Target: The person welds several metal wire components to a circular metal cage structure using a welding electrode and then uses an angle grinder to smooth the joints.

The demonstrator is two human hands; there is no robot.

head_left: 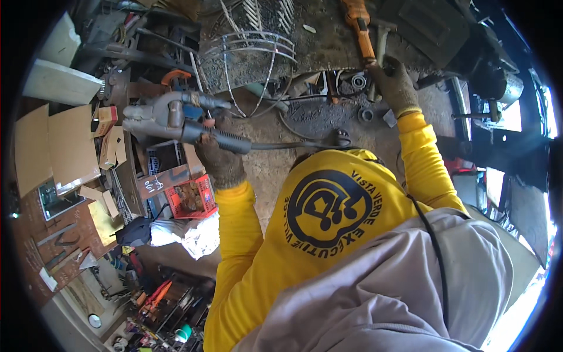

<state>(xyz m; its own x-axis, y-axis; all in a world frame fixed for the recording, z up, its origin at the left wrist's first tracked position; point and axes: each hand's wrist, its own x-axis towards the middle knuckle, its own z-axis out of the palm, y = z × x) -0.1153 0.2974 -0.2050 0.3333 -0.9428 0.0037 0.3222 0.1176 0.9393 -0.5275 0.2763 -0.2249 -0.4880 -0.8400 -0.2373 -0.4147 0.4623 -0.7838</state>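
At left centre, my left hand [220, 161], in a brown work glove, is closed at a grey corded tool [151, 116]. The tool has a black ribbed sleeve [226, 139], and a dark cable runs from it to the right. Its body hides part of my fingers. Farther off to the right, my gloved right hand [399, 88] is curled at the table's near edge. Beside its fingers are the narrow end of an orange tool [358, 26] and the handle of a hammer [382, 44]. I cannot tell which it grips. A round frame of bent rods [251, 42] lies between my hands.
The dark worktable [328, 50] spans the far side, with twisted bars [252, 14] on it. Cardboard [73, 149], a red crate [190, 196] and a white sack [196, 234] stand left. A machine with a metal cylinder [510, 88] is at right. Scrap lies under the table.
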